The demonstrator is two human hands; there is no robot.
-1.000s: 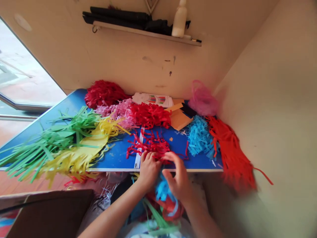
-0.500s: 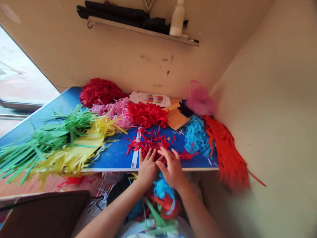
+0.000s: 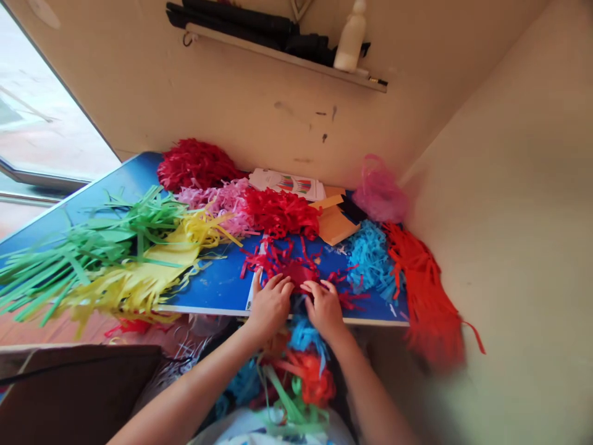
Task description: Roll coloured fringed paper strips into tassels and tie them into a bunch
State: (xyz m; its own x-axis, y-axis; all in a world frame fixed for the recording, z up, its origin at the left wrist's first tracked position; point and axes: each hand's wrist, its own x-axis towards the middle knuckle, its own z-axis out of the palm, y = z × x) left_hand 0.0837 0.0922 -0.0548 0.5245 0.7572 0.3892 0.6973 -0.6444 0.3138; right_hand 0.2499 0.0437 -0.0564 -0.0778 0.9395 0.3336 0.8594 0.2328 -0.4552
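Observation:
A dark red fringed paper [image 3: 299, 275] lies at the front edge of the blue table [image 3: 222, 285], its cut strips spreading to both sides. My left hand [image 3: 272, 304] rests on its left part, fingers apart and fingertips on the paper. At its right part, my right hand [image 3: 324, 307] touches the near edge with bent, spread fingers. Between the two hands the flat middle of the paper shows. Neither hand visibly grips anything. Just behind it sits a bright red shredded bunch [image 3: 282, 212].
Green strips [image 3: 97, 244] and yellow fringe [image 3: 152, 272] cover the left side. Blue shreds [image 3: 369, 253] and orange-red fringe [image 3: 426, 290] hang at the right. An orange envelope [image 3: 334, 222] lies behind. A shelf [image 3: 287, 54] holds a white bottle [image 3: 351, 38]. Paper scraps [image 3: 301, 371] fill my lap.
My hands have moved apart, uncovering the flat middle of the red paper between them. My right hand has lowered its fingers onto the paper. The camera view has shifted slightly.

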